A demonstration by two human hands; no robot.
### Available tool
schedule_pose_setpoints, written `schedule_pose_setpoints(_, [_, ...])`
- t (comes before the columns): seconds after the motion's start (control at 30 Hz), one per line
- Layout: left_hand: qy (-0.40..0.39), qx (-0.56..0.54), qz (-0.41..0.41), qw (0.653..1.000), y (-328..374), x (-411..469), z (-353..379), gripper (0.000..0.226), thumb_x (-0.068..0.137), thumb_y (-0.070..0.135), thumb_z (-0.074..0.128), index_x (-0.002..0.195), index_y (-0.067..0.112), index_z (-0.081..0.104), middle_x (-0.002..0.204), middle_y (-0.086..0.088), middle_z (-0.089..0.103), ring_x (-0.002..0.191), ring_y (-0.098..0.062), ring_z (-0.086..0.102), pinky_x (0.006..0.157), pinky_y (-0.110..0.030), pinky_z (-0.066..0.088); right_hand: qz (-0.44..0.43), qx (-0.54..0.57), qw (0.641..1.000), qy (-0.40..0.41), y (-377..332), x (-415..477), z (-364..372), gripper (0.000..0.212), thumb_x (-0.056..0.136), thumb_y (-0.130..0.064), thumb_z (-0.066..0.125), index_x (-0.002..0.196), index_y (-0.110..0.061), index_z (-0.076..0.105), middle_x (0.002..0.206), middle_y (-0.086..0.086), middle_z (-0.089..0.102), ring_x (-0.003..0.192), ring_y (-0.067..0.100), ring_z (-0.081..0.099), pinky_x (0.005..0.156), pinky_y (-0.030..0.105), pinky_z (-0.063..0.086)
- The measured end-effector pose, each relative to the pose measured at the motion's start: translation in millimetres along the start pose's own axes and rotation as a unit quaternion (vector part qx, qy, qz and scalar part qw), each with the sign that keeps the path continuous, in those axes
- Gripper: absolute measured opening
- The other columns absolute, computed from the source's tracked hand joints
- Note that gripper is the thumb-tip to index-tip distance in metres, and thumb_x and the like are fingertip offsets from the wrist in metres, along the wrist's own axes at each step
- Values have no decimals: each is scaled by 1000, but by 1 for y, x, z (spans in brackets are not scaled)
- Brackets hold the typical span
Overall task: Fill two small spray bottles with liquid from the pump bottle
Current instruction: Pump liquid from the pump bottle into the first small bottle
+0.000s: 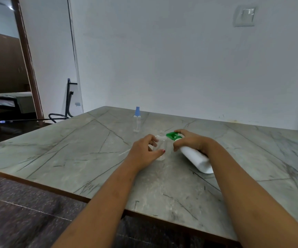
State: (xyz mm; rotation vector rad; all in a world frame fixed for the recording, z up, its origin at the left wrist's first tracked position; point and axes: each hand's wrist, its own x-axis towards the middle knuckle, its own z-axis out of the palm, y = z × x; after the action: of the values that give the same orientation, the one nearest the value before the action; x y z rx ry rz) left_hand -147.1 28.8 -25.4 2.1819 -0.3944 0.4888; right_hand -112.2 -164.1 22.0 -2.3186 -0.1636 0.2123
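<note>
A clear small spray bottle [161, 144] without its cap stands upright on the marble table [73, 158]; my left hand [144, 153] grips its body. My right hand [191, 141] holds a white pump bottle [196, 158] tilted, with its green pump head [173, 135] pointing at the open neck of the small bottle. A second clear spray bottle [137, 120] with a blue cap stands farther back on the table, apart from both hands.
The table's near edge runs diagonally across the lower left, with dark floor below it. A white wall rises behind the table. A doorway and a black cable lie at the far left. A thin pale line, possibly a spray tube [125, 152], lies left of my left hand.
</note>
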Motion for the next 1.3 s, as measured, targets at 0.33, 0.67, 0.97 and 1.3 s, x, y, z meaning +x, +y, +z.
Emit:
schedule_pose_setpoints(0.33, [-12,0,-32,999,2,-1,0,41,82,37,68,115,19,53,112,1,59,91,-14,56,77,-21,45,-153,28,976,151,-13,-21,6,88,70,-13,72,139,-40,24,107,9,55,77,22,60,62,29,52])
schedule_pose_setpoints(0.67, [6,25,-66,997,6,-3,-3,45,86,36,64,122,16,47,121,-4,58,99,-16,55,90,-29,47,-270,-276,876,290,-19,-41,20,98,64,-34,70,144,-43,14,110,-10,50,93,15,44,66,25,39])
schedule_pose_setpoints(0.97, [-1,25,-72,997,6,-3,-2,45,86,36,64,123,16,46,121,-4,58,102,-17,56,89,-28,46,-258,-408,834,267,-20,-33,25,97,69,-41,67,147,-39,9,122,-5,53,105,21,47,70,27,45])
schedule_pose_setpoints(1.3, [-5,34,-86,996,10,-3,-2,45,87,35,62,125,16,45,125,-6,57,108,-20,57,93,-30,46,-250,-410,834,271,-18,-34,24,96,69,-41,67,146,-39,11,122,-4,54,107,22,47,73,29,47])
